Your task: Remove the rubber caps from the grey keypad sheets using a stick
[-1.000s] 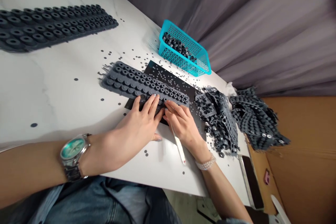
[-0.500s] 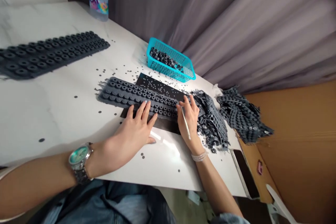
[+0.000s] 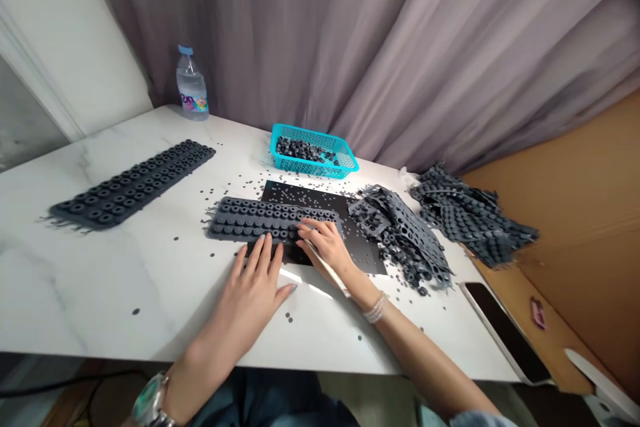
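Observation:
A dark grey rubber strip (image 3: 240,220) with rows of raised rings lies across a black mat (image 3: 363,250). My left hand (image 3: 257,280) rests at its front edge, fingers spread and fingertips touching the strip; nothing is held in it. Closed round a thin white pen-like tool (image 3: 327,269), my right hand (image 3: 327,247) is over the right half of the strip. The tool's tip is hidden by the fingers. Small dark discs are scattered on the mat and the white table (image 3: 200,300).
At the left lies another ringed strip (image 3: 135,187). A turquoise basket (image 3: 315,167) holds small dark pieces. Behind stands a water bottle (image 3: 193,90). Perforated scraps (image 3: 410,233), more ringed sheets (image 3: 470,213) and a phone (image 3: 507,330) are on the right.
The camera view has tilted up, so more of the curtain and wall shows. My right hand has moved left along the strip with the tool. My left hand stays by the front edge.

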Tool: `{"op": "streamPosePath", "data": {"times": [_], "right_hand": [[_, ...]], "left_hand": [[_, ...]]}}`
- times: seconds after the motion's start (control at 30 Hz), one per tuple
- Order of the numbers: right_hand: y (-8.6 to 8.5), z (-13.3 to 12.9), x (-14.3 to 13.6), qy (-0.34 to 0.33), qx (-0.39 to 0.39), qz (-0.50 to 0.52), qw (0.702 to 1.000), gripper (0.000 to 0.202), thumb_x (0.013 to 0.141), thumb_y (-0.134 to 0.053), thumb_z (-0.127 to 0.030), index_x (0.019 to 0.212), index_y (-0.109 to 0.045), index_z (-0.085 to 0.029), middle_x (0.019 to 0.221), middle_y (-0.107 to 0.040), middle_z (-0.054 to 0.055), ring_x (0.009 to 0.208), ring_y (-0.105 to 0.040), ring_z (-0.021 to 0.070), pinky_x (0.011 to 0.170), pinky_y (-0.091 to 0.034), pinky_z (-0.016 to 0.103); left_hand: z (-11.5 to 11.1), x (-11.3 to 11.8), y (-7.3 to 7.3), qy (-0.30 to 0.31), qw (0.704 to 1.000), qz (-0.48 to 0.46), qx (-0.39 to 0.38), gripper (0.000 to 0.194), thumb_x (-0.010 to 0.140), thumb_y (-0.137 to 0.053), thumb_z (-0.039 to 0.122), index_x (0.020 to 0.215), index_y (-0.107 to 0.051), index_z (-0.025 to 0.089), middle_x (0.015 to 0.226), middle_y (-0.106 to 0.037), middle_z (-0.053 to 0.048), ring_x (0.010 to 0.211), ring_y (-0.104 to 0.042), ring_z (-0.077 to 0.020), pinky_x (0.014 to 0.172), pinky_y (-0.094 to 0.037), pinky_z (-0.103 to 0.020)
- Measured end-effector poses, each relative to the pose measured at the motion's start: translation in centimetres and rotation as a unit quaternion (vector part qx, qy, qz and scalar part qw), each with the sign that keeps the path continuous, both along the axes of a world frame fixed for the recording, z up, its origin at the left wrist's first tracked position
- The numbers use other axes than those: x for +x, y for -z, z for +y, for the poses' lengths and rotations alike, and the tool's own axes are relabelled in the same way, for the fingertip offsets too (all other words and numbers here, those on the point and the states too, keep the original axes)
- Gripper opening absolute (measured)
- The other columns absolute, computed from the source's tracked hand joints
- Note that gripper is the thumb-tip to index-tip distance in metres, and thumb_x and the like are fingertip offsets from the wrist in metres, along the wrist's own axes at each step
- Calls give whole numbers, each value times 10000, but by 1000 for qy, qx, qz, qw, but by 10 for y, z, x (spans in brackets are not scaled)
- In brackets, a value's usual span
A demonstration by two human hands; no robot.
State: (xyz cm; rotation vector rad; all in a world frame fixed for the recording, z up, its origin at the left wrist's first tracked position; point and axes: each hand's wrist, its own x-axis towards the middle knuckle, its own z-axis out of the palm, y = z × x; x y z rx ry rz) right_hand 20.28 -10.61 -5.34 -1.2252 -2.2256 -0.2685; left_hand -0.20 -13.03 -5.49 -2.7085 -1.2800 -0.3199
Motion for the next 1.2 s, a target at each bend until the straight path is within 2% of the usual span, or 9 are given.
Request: {"op": "streamPosePath", "data": {"times": [0.1, 0.3, 0.5, 0.67, 0.93, 1.07, 1.2], "right_hand": [[4, 0, 0, 4, 3, -5, 1000, 125, 951, -526, -227, 1025, -603, -162, 1111, -713, 115, 1170, -600, 197, 895, -457, 367], [6, 3, -3, 4, 7, -48, 999, 136, 936, -550, -221, 1033, -619, -155, 1097, -713, 125, 1167, -600, 211, 883, -459, 366], [7, 4, -2, -6, 15, -54, 998, 129, 943, -533, -229, 1021, -615, -168, 1096, -714, 118, 1162, -597, 204, 869, -464, 365], [5, 3, -2, -8, 16, -47, 999, 119, 946, -525, -214, 1016, -601, -154, 1093, -714, 118, 1155, -600, 214, 861, -468, 367], [-1, 2, -11, 6, -32, -97, 995, 129, 977, -450, -203, 999, -566, -151, 1172, -670, 156, 1257, -515, 235, 912, -457, 380], [5, 3, -11, 73, -17, -84, 994, 169, 977, -385, -137, 993, -552, -154, 1157, -656, 186, 1291, -482, 256, 948, -433, 423], [10, 2, 2, 167, -5, -12, 986, 211, 988, -326, -141, 992, -536, -165, 1032, -685, 168, 1274, -507, 280, 924, -435, 458]], "left_hand": [[-1, 2, -1, -12, 1000, -21, 4, 600, 932, -416, 452, 1387, -473, 65, 1455, -424, -257, 1361, -403, -351, 1101, -341, -534], [0, 7, 1, -31, 998, -46, 5, 512, 945, -381, 417, 1387, -493, 184, 1479, -419, -217, 1386, -368, -336, 1084, -353, -548], [3, 6, 6, -29, 998, -50, 7, 548, 945, -353, 424, 1410, -455, 154, 1485, -421, -196, 1388, -376, -302, 1101, -347, -519], [2, 5, 5, -28, 998, -62, -10, 553, 947, -348, 432, 1412, -456, 153, 1490, -410, -201, 1382, -384, -309, 1108, -334, -520], [1, 5, 5, -30, 997, -66, -11, 555, 948, -347, 437, 1419, -445, 160, 1496, -405, -190, 1396, -361, -304, 1110, -330, -525], [1, 6, 5, -34, 997, -68, -20, 552, 954, -333, 420, 1413, -453, 139, 1497, -393, -211, 1397, -354, -320, 1114, -315, -540], [2, 7, 6, -41, 997, -63, -25, 563, 951, -335, 429, 1423, -441, 140, 1496, -389, -224, 1399, -348, -329, 1121, -303, -538]]}}
